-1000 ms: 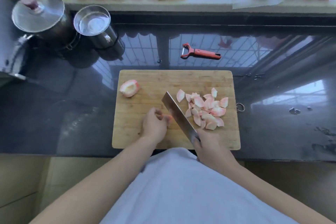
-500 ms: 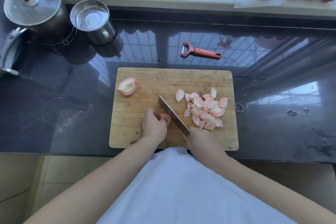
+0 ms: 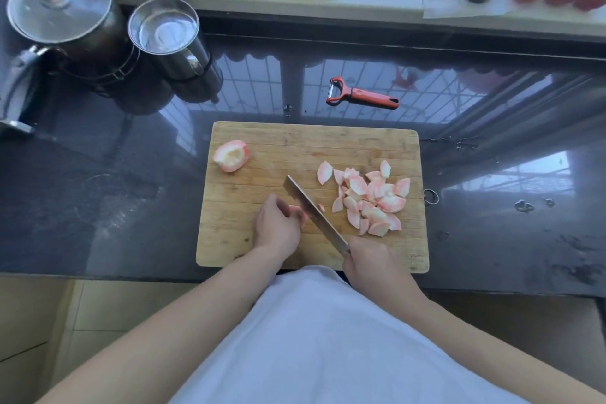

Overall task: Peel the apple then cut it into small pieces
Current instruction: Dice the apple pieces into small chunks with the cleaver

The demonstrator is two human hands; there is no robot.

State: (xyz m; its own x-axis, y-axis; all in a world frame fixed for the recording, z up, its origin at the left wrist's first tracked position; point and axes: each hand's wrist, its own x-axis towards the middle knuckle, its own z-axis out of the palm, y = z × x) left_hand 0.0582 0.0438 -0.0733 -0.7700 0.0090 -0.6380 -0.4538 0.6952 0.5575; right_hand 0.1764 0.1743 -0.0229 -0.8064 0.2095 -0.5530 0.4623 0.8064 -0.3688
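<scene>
Wooden cutting board lies on the dark glossy counter in front of you. Your right hand grips the handle of a cleaver, whose blade slants up and left across the board. Your left hand curls its fingers round a small piece of apple right against the blade; most of that piece is hidden. A heap of pink-tinged apple slices lies just right of the blade. An apple core chunk sits apart near the board's far left corner. A red peeler lies on the counter beyond the board.
</scene>
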